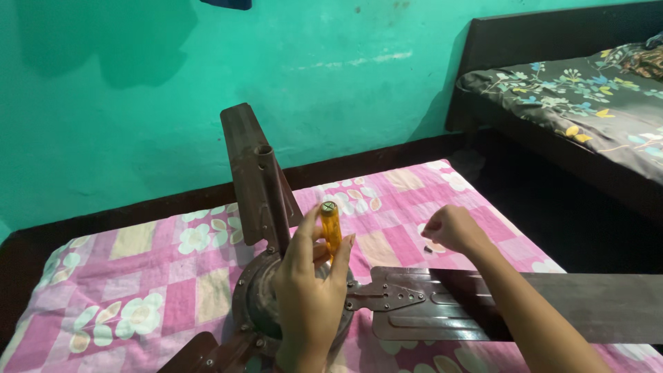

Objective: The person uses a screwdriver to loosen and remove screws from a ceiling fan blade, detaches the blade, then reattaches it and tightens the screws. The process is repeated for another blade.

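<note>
Near the lower centre of the frame, the person's left hand (309, 290) wraps its fingers around the translucent amber plastic handle of a screwdriver (331, 226), held upright over the round dark-brown metal motor housing of a ceiling fan (257, 304). The fan lies on a pink patchwork cloth with pale flower prints (138, 276), its long brown metal blades (483, 307) reaching right and up the frame. Right of centre, the right hand (452, 230) hovers above the cloth, fingertips pinched together on something too small to identify.
</note>
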